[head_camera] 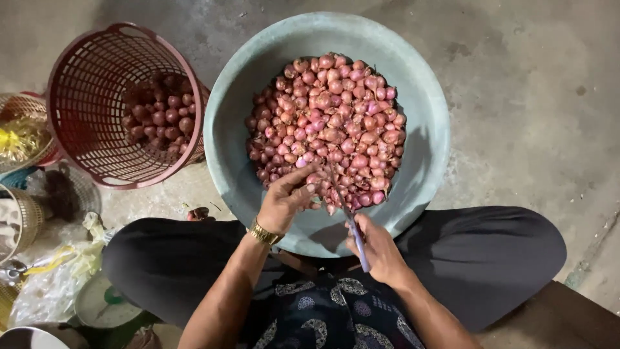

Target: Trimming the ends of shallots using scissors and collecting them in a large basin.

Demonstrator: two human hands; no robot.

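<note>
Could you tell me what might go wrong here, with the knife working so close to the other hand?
The right hand holds a purple-handled knife whose blade points toward the left hand in the shallots; a slip could nick those fingers. The basin sits tilted against the legs, so the heap might slide. The red basket leans too, and could spill its shallots.
</note>
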